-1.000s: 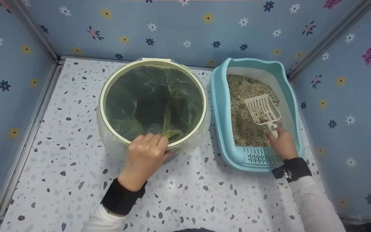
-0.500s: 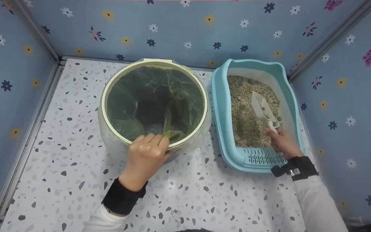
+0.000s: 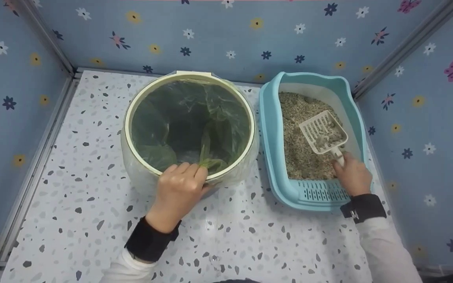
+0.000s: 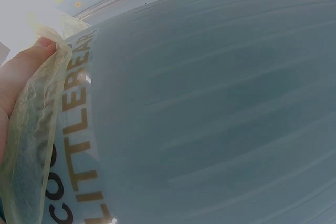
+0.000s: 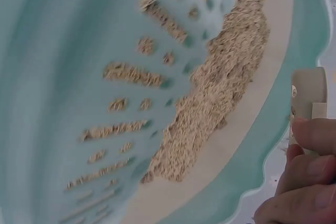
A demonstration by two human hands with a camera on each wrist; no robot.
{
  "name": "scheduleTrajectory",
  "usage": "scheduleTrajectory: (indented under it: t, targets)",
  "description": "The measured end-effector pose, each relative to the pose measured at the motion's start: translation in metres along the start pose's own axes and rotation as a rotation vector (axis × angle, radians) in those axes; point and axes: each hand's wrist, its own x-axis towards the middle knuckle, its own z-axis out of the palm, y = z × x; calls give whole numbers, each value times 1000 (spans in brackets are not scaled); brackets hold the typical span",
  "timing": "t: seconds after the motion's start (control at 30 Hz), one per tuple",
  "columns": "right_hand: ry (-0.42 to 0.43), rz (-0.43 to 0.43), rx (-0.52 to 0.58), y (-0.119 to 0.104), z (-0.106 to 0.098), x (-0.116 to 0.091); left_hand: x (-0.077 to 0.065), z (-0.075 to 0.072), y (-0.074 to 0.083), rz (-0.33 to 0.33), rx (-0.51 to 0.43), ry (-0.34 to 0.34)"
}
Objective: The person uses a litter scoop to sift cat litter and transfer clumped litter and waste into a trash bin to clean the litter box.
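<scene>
At the front rim of a round bin [image 3: 134,179], my left hand [image 3: 181,188] grips the edge with its fingers over it. A thin yellow-green bag [image 3: 151,153] lines the bin; in the left wrist view my thumb presses a fold of bag [image 4: 31,135] against the lettered outer wall. My right hand [image 3: 354,175] holds a pale litter scoop [image 3: 330,148] by its handle, above the litter [image 3: 299,157] in a blue litter box [image 3: 271,157]. Several clumps lie in the scoop. In the right wrist view, part of the scoop [image 5: 310,90] shows beside my fingers.
Blue flowered panels [image 3: 226,39] enclose the back and both sides. The speckled white floor [image 3: 230,243] extends in front. The box's slotted front step [image 3: 321,190] has litter grains in its slots in the right wrist view. A narrow gap separates bin and box.
The right hand tilted the scoop onto its side, then turned it level again, with litter and clumps still in it. The left hand stays on the bin rim.
</scene>
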Motion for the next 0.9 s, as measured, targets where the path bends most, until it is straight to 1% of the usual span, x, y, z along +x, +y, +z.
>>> scheduleTrajectory:
  t: [0.13, 0.2, 0.3, 0.4, 0.47, 0.53, 0.63, 0.73, 0.8, 0.9]
  targets:
    - [25, 0, -41, 3, 0, -2, 0, 0, -1, 12, -2, 6]
    - [16, 7, -31, 4, 0, -3, 0, 0, -1, 16, -2, 7]
    - [-22, 17, 14, 6, -1, -3, 0, 0, -1, 20, -2, 6]
    - [-85, 13, 118, 7, -2, -3, 0, 0, -1, 21, 2, -9]
    - [-143, 22, 211, 7, -4, -2, 0, -1, -1, 21, 5, -19]
    - [-213, 54, 308, 6, -6, -1, 0, -1, -1, 21, 6, -28]
    - [-308, 128, 394, 5, -11, 1, 0, -2, -1, 22, 13, -42]
    - [-381, 173, 443, 5, -16, 3, 0, -4, -1, 24, 11, -55]
    - [-409, 178, 463, 4, -21, 3, 0, -5, -1, 26, -3, -67]
    - [-422, 156, 462, 4, -30, 3, 0, -7, -2, 32, -35, -80]
